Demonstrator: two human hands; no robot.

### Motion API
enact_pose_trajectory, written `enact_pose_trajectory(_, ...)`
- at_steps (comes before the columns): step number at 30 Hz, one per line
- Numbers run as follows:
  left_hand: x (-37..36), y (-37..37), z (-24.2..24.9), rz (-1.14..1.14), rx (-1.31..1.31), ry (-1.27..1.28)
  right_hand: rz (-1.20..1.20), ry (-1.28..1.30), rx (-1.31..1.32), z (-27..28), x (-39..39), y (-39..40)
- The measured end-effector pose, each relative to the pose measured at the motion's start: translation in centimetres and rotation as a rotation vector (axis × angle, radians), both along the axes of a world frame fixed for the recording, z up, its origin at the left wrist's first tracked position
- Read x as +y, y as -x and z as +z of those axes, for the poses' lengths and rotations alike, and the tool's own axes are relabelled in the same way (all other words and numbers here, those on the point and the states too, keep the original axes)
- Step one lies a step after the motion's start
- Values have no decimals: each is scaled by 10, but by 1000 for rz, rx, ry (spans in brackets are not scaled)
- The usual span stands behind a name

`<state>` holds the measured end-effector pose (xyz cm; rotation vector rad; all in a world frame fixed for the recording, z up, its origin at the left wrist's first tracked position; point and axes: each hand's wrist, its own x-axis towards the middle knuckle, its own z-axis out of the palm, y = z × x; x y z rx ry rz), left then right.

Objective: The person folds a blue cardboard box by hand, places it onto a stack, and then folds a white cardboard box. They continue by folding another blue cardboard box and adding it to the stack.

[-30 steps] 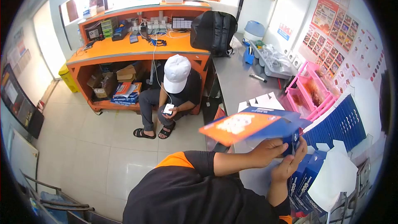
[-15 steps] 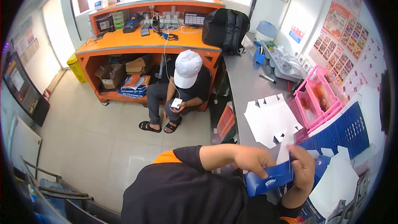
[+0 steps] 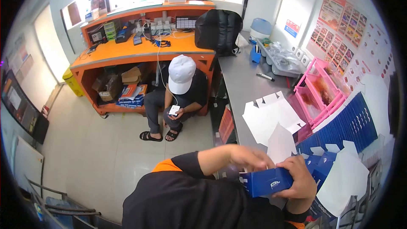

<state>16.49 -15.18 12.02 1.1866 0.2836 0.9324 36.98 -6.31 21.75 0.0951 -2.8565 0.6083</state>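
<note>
A small blue cardboard box [image 3: 268, 182], partly folded up, is between my two hands above the counter's near edge. Its white inner flap [image 3: 281, 143] stands upright at the back. My right hand [image 3: 300, 179] grips the box's right end, thumb below and fingers over the top. At the upper left edge is my left hand [image 3: 251, 159], its fingers bent down onto the box; motion blur hides the fingertips. Beyond the box lies a flat white die-cut carton blank [image 3: 271, 114]. More blue cartons with raised white flaps [image 3: 344, 178] are to the right of my right hand.
Stacked flat blue cartons [image 3: 347, 123] and a pink basket [image 3: 320, 93] line the wall side of the metal counter [image 3: 237, 85]. A marker [image 3: 265, 76] and a grey tray [image 3: 282, 61] sit farther along. A seated person in a white cap [image 3: 182, 74] holds a phone beside the orange desk [image 3: 127, 55].
The box has turned from tilted to more level, its flap now upright. My right hand has moved from the flap down onto the box's end; my left has shifted back to its upper edge.
</note>
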Motion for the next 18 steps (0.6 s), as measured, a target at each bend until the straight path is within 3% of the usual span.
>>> enact_pose_trajectory(1, 5, 18, 2, 147, 205, -74, -50, -18, 44, -3, 0, -5)
enact_pose_trajectory(3, 34, 45, -16, 664, 837, -132, -114, 103, 313, -25, -3, -21)
enact_pose_trajectory(4, 52, 59, -35, 329, 981, 9, -154, 156, 454, -38, -4, -27)
enact_pose_trajectory(6, 64, 52, -63, 3, 1005, 94, -22, 162, 655, -53, 0, -23)
enact_pose_trajectory(8, 60, 29, -63, -1, 759, -16, -107, -33, 753, -47, 0, -24)
enact_pose_trajectory(10, 89, 29, -114, 225, 677, 60, -346, -282, 727, -38, -2, -42)
enact_pose_trajectory(12, 79, 13, -45, 413, 431, 516, -545, -484, 671, -44, 3, -63)
enact_pose_trajectory(14, 94, 13, -18, 431, 213, 437, -567, -116, 601, -37, -13, -82)
enact_pose_trajectory(16, 100, -18, 31, 776, 478, 153, -583, 226, 634, -38, -25, -94)
enact_pose_trajectory(18, 118, -39, 68, 603, 338, 151, -597, 545, 738, -50, -34, -101)
